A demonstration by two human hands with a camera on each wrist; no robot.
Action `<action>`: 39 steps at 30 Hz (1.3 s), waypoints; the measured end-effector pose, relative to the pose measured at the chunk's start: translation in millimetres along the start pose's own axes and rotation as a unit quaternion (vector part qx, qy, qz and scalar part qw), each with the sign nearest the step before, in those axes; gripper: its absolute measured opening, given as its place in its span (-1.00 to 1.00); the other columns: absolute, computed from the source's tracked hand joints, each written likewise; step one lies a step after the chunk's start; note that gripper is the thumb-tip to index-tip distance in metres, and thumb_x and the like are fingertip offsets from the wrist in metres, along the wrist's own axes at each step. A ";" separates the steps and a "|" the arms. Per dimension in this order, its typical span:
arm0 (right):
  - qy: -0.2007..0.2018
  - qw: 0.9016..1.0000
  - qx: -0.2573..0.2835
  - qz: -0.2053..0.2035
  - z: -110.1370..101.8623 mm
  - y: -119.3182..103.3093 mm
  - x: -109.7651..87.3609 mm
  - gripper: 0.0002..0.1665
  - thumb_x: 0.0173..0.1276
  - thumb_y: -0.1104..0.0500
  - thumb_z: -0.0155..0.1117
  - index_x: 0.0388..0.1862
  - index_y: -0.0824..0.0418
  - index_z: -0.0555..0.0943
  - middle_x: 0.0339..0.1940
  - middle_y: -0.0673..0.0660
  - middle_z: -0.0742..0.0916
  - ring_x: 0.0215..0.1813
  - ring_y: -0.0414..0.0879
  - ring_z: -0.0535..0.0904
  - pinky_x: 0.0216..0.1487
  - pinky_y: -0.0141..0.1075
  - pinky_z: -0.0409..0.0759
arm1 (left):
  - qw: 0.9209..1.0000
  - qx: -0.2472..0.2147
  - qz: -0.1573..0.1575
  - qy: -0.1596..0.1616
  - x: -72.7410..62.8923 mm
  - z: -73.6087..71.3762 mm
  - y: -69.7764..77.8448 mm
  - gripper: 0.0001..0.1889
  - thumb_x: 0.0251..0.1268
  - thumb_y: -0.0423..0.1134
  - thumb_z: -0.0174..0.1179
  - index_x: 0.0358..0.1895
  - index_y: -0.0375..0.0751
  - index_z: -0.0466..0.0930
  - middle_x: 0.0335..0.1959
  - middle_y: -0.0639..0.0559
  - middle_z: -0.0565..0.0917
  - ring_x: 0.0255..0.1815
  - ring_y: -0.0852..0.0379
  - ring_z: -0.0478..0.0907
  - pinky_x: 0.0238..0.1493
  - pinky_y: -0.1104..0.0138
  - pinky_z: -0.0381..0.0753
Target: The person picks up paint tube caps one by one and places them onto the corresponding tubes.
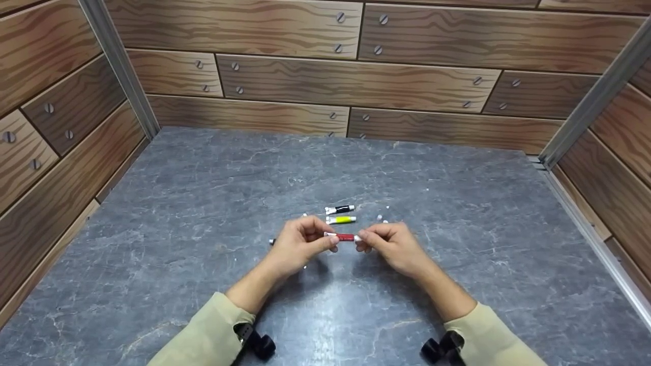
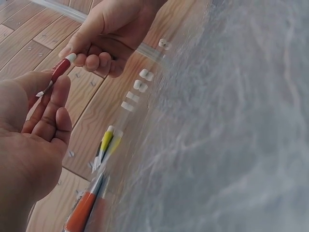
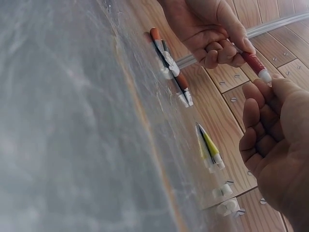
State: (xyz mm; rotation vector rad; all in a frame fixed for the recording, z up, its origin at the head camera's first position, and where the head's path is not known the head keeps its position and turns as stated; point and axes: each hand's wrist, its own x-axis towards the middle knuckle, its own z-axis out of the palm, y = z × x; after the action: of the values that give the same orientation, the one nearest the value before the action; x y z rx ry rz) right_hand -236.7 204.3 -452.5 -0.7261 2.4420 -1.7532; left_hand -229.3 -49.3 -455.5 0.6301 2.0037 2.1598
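Observation:
Both hands hold a small red paint tube (image 1: 346, 237) level above the grey tabletop. My left hand (image 1: 297, 246) pinches its flat crimped end between thumb and fingers. At the other end, the thumb and fingers of my right hand (image 1: 399, 249) pinch the white cap (image 3: 264, 76). Just beyond the hands lie a yellow tube (image 1: 342, 219) and a black tube (image 1: 341, 209), side by side. The left hand hides most of a dark-tipped item (image 1: 272, 242) beside it in the head view.
Small white pieces (image 1: 379, 217) lie right of the tubes. An orange tube-like item (image 2: 79, 212) shows in the left wrist view, and orange and white items (image 3: 181, 79) in the right wrist view. Wood-patterned walls (image 1: 305, 76) with metal corner posts (image 1: 122, 71) enclose the table (image 1: 203, 178).

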 end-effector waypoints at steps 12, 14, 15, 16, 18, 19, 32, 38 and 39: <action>0.007 0.998 0.049 -0.025 -1.6 0.3 -0.9 -0.69 0.66 0.25 0.17 0.11 0.50 0.67 -0.21 0.26 0.80 -0.18 -0.06 0.74 -0.07 -0.18 0.73 | 1.000 -0.011 -0.005 0.011 -0.1 -0.1 0.1 -0.86 0.36 -0.41 0.43 -0.13 -0.40 0.70 -0.31 -0.09 0.78 -0.31 0.07 0.75 -0.26 0.30 0.66; 0.013 0.997 0.063 -0.040 -1.8 0.2 -1.2 -0.69 0.57 0.32 0.28 0.15 0.53 0.63 -0.19 0.27 0.78 -0.18 -0.07 0.74 -0.12 -0.21 0.73 | 1.000 -0.015 -0.004 0.012 -0.1 -0.4 0.4 -0.85 0.36 -0.41 0.43 -0.12 -0.42 0.69 -0.31 -0.10 0.78 -0.31 0.07 0.75 -0.25 0.30 0.67; 0.016 0.996 0.070 -0.047 -1.6 0.0 -1.5 -0.67 0.51 0.35 0.33 0.16 0.54 0.62 -0.18 0.27 0.78 -0.18 -0.07 0.74 -0.14 -0.25 0.72 | 1.000 -0.016 -0.003 0.012 -0.2 -0.6 0.1 -0.84 0.37 -0.41 0.43 -0.12 -0.43 0.69 -0.31 -0.10 0.78 -0.31 0.07 0.75 -0.25 0.31 0.67; 0.018 0.996 0.073 -0.052 -1.4 -0.2 -1.9 -0.64 0.46 0.38 0.38 0.16 0.55 0.61 -0.17 0.27 0.77 -0.18 -0.08 0.74 -0.15 -0.28 0.71 | 1.000 -0.018 -0.003 0.013 -0.3 -0.7 -0.1 -0.84 0.37 -0.41 0.43 -0.12 -0.44 0.68 -0.31 -0.10 0.78 -0.31 0.07 0.76 -0.25 0.31 0.67; 0.023 0.995 0.080 -0.061 -1.0 -0.4 -2.2 -0.60 0.37 0.42 0.45 0.13 0.55 0.61 -0.15 0.27 0.78 -0.18 -0.09 0.73 -0.16 -0.33 0.70 | 1.000 -0.021 -0.002 0.013 -0.4 -0.9 -0.7 -0.83 0.37 -0.40 0.43 -0.12 -0.45 0.68 -0.31 -0.10 0.77 -0.31 0.07 0.76 -0.23 0.30 0.68; 0.025 0.994 0.080 -0.064 -0.7 -0.5 -2.3 -0.61 0.34 0.44 0.47 0.11 0.54 0.62 -0.15 0.27 0.78 -0.17 -0.09 0.73 -0.16 -0.34 0.69 | 1.000 -0.021 -0.001 0.013 -0.4 -1.0 -1.1 -0.82 0.37 -0.39 0.43 -0.12 -0.45 0.68 -0.31 -0.10 0.77 -0.31 0.07 0.76 -0.23 0.31 0.68; 0.039 0.996 0.046 -0.059 -0.6 0.1 -2.0 -0.84 0.30 0.39 0.53 -0.14 0.32 0.77 -0.23 0.27 0.80 -0.32 -0.16 0.63 -0.30 -0.41 0.59 | 1.000 -0.022 0.000 0.012 -0.1 -1.0 -2.0 -0.83 0.36 -0.38 0.44 -0.12 -0.41 0.70 -0.31 -0.11 0.77 -0.31 0.05 0.76 -0.21 0.28 0.69; 0.038 0.997 0.035 -0.056 -0.3 0.7 -1.9 -0.86 0.32 0.43 0.49 -0.16 0.32 0.79 -0.28 0.10 0.81 -0.32 -0.16 0.64 -0.30 -0.41 0.59 | 1.000 -0.021 -0.002 0.012 -0.4 -0.8 -1.5 -0.84 0.36 -0.39 0.44 -0.13 -0.41 0.70 -0.31 -0.13 0.77 -0.31 0.05 0.76 -0.20 0.28 0.70; 0.038 0.997 0.033 -0.055 -0.2 0.8 -1.9 -0.87 0.33 0.43 0.49 -0.16 0.31 0.79 -0.30 0.08 0.81 -0.32 -0.16 0.65 -0.30 -0.41 0.59 | 1.000 -0.022 -0.003 0.012 -0.6 -0.7 -1.3 -0.84 0.36 -0.39 0.44 -0.13 -0.41 0.70 -0.31 -0.14 0.77 -0.31 0.05 0.76 -0.19 0.27 0.70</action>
State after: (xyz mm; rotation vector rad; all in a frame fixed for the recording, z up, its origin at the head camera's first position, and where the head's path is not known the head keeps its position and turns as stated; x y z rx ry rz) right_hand -235.3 205.5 -453.6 -0.8166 2.4220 -1.9238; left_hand -229.2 -50.1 -456.9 0.5956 1.9615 2.2115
